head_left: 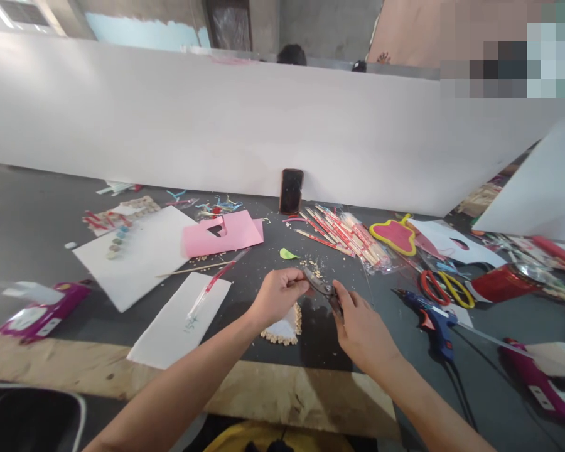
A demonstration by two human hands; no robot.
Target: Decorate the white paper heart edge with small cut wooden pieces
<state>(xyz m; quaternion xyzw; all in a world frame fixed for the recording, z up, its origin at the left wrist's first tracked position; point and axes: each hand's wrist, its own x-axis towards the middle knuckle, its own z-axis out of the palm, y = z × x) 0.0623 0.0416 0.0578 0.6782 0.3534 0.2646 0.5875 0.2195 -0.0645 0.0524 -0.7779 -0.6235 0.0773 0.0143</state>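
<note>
My right hand (360, 326) is closed round the handles of dark metal cutting pliers (322, 287), whose jaws point left. My left hand (279, 295) is pinched shut just at those jaws, holding something too small to make out. Under both hands lies a white paper shape edged with small wooden bits (282, 331). Wood crumbs (313, 263) are scattered on the dark table just beyond the pliers.
On the dark table (37, 226) are white sheets (144, 251), pink paper (221, 235), a phone (291, 190) leaning on the white wall, chopsticks in a bag (346, 235), red-yellow scissors (445, 287), a blue glue gun (430, 317) and purple packages (40, 311).
</note>
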